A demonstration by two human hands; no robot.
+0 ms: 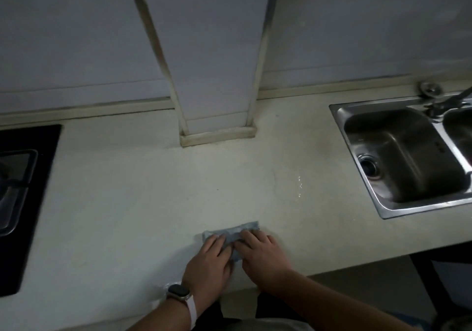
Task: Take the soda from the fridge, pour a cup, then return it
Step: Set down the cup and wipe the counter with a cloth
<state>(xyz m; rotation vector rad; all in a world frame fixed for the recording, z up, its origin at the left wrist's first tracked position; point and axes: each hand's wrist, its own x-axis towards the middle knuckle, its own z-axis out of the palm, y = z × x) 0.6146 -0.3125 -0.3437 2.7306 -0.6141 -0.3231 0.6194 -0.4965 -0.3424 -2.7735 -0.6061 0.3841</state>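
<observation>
A folded blue-grey cloth [236, 231] lies on the pale countertop [127, 190] near its front edge. My left hand [209, 264] rests on the cloth's left part with its fingers straight. Beside it, my right hand [263, 254] presses the cloth's right part, fingers flat and pointing away from me. A watch sits on my left wrist. No soda, cup or fridge is in view.
A steel sink [403, 157] with a tap [444, 100] is set into the counter at the right. A black gas hob [23, 197] fills the left edge. A white boxed column [217, 75] rises from the back wall. A small wet streak [299, 185] glints near the sink.
</observation>
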